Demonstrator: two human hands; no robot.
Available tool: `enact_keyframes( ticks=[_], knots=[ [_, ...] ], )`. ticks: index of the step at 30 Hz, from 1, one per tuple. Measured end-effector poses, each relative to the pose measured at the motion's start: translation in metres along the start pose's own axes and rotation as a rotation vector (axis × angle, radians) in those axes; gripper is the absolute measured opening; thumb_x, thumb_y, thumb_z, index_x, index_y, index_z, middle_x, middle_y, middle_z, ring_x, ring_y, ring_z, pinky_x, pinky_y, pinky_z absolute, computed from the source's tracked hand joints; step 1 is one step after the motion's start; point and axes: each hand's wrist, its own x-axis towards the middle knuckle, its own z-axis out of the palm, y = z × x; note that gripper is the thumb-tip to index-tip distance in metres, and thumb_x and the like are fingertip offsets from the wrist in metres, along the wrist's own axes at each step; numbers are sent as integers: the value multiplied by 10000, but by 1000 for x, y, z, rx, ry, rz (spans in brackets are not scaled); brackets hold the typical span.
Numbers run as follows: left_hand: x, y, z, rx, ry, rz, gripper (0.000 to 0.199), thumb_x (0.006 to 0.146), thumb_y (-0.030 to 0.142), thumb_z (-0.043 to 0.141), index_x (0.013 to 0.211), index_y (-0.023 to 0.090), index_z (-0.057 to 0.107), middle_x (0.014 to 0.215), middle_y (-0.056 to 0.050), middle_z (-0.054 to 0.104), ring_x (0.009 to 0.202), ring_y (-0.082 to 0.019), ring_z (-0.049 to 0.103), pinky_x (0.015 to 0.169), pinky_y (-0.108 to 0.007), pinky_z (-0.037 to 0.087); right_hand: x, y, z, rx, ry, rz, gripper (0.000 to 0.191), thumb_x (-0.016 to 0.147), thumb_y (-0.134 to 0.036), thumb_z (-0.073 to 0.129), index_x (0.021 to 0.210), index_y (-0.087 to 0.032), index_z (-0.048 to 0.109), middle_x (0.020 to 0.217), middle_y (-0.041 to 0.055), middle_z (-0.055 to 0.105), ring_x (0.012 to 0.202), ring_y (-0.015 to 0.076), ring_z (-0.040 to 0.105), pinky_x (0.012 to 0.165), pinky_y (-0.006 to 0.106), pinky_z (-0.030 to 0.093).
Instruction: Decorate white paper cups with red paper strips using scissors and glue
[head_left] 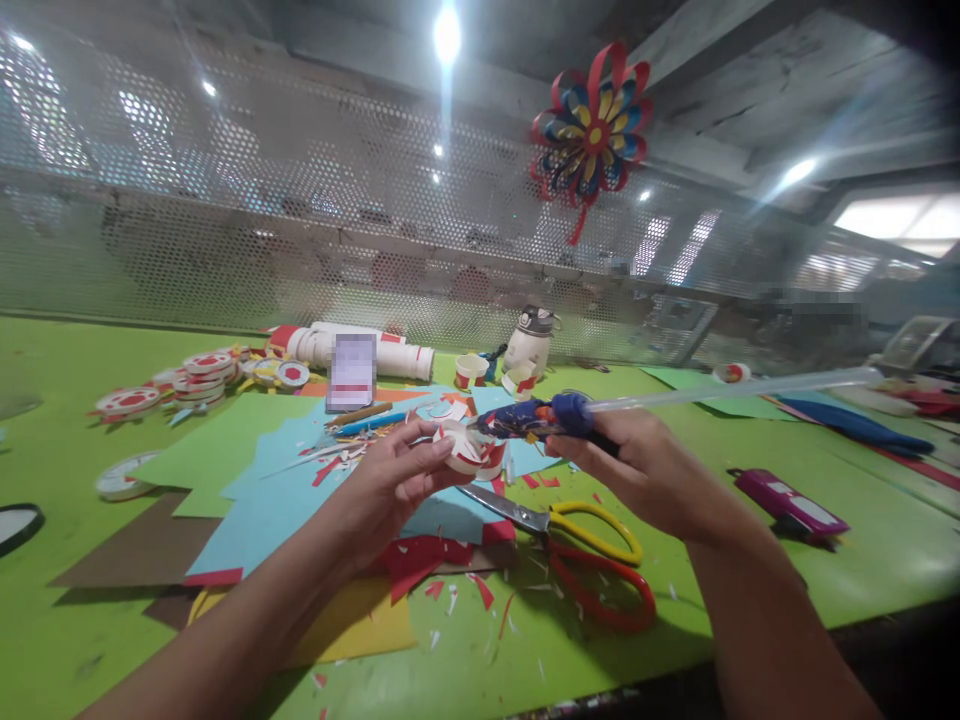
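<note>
Between the fingertips of my left hand [401,470] is a small white-and-red paper cup piece [459,448], held above the coloured paper. My right hand [637,465] is wrapped round a dark blue glue gun [536,418], whose nozzle points left and meets or nearly meets the cup piece. From the back of the gun a long clear glue stick [739,388] sticks out to the right. Just below my hands lie large scissors [555,525] with one yellow and one red handle, blades pointing left. Light blue paper sheets [262,515] and red and white scraps lie beneath.
Decorated paper discs [206,370] are piled at the left back, near stacked paper cups [360,350] and a phone [352,372]. A white bottle [529,340] stands by two cut cups. A purple box cutter-like object [787,503] lies right. Perforated metal screen [300,230] rises behind.
</note>
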Motion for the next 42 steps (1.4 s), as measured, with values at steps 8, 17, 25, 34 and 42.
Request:
enact_keyframes(
  ticks=[8, 17, 25, 34, 42],
  knots=[
    [1, 0, -2, 36, -13, 35, 225, 750, 232, 729, 920, 114, 639, 929, -100, 717, 850, -205, 692, 826, -326, 523, -4, -4, -5, 17, 99, -12, 388, 913, -452, 467, 810, -150, 689, 631, 25, 600, 561, 142, 503, 507, 259, 369],
    [2, 0, -5, 42, -7, 40, 226, 758, 232, 722, 927, 124, 616, 865, -50, 686, 847, -204, 686, 850, -348, 517, -4, -7, -3, 36, -13, -46, 373, 927, -455, 450, 855, -160, 665, 661, 7, 586, 591, 130, 488, 539, 245, 388],
    [1, 1, -2, 60, -18, 30, 261, 758, 223, 719, 973, 118, 618, 872, -67, 704, 837, -196, 692, 845, -332, 522, 0, -3, -1, 8, -25, -45, 416, 927, -476, 438, 815, -144, 663, 667, 18, 593, 603, 134, 489, 550, 258, 368],
    [-1, 2, 0, 53, 4, 20, 286, 738, 235, 740, 974, 111, 637, 918, -96, 720, 867, -205, 693, 841, -323, 517, -1, -4, 1, -1, -6, -25, 403, 925, -468, 452, 832, -143, 672, 679, 34, 622, 607, 143, 506, 544, 259, 371],
    [-1, 2, 0, 63, -6, 21, 246, 759, 237, 721, 956, 114, 641, 914, -89, 714, 867, -201, 687, 850, -322, 517, -4, -5, 1, -19, 31, -63, 353, 923, -419, 475, 769, -148, 642, 612, -1, 559, 556, 115, 465, 522, 237, 356]
  ],
)
